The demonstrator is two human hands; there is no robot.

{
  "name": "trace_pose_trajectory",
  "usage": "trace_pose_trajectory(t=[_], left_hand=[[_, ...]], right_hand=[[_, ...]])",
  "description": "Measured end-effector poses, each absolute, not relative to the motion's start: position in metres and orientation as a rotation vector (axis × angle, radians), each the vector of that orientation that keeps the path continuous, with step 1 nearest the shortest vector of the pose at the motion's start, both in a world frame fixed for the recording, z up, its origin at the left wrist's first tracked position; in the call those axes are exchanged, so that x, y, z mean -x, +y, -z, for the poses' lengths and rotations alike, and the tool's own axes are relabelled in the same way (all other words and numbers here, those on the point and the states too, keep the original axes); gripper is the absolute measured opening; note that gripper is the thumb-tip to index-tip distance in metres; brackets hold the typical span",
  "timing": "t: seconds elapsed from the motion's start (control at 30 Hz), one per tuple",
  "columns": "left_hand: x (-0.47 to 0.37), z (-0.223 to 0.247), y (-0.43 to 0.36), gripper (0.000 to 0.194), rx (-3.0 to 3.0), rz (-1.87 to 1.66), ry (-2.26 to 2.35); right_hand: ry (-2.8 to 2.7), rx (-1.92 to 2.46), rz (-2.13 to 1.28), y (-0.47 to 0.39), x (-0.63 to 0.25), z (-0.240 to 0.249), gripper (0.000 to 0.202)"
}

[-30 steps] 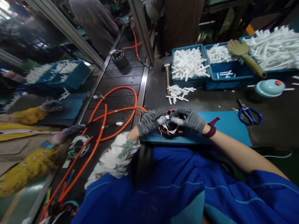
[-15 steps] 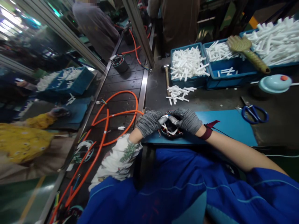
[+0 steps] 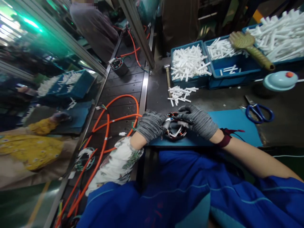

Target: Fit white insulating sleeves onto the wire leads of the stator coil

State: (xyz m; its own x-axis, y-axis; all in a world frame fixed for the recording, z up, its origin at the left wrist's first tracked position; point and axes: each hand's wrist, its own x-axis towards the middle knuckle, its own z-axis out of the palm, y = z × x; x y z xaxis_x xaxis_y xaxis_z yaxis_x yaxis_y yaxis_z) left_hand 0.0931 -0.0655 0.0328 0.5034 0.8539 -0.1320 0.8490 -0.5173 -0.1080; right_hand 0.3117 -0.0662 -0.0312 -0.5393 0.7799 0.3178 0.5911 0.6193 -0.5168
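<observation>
- Two gloved hands at work on one wound stator (image 3: 175, 129), resting on the blue mat (image 3: 234, 125) at the near edge of the surface (image 3: 282, 133), close to its left end.
- Three blue bins (image 3: 239, 74) along the far edge, heaped with white sleeves; a straw brush (image 3: 249, 47) lying across two of them.
- Orange cable (image 3: 111, 122) looped over the dark conveyor beyond the left edge of the surface, with another stator (image 3: 116, 63) farther up it.
- Left hand (image 3: 150, 125) curled over the stator's left rim, fingers closed round it and steadying it; thumb side pressed toward the wire leads.
- Right hand (image 3: 198, 120) laid over the right rim, fingers half spread; fingertips pinching at a white-sleeved lead (image 3: 169, 120) above the bore, though exact hold too small to tell.
- Judged partly done: several white sleeves already seen on leads inside the ring, more coloured leads apparently bare.
- Small loose pile of white sleeves (image 3: 180, 93) mid-surface, beside a hammer (image 3: 167, 79).
- Blue-handled scissors (image 3: 258, 111) by the mat's right end, pale lidded cup (image 3: 280, 80) just behind.
</observation>
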Motion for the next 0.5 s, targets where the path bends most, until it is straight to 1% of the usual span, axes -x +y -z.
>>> trace_pose_trajectory(t=[0.17,0.3,0.4,0.5], left_hand=[[-0.101,-0.031,-0.055,0.038,2.743,-0.36,-1.412],[-0.1,-0.025,-0.047,0.038,2.918,-0.363,-1.365],[-0.099,-0.021,-0.048,0.038,2.941,-0.401,-1.441],[-0.104,-0.023,-0.05,0.038,2.82,-0.429,-1.492]], right_hand=[[-2.448,0.95,-0.471,-0.05,-0.319,0.045,0.035],[-2.312,0.769,-0.63,-0.037,-0.322,0.053,0.045],[-2.306,0.74,-0.686,-0.033,-0.327,0.054,0.045],[-2.305,0.725,-0.717,-0.032,-0.333,0.057,0.046]])
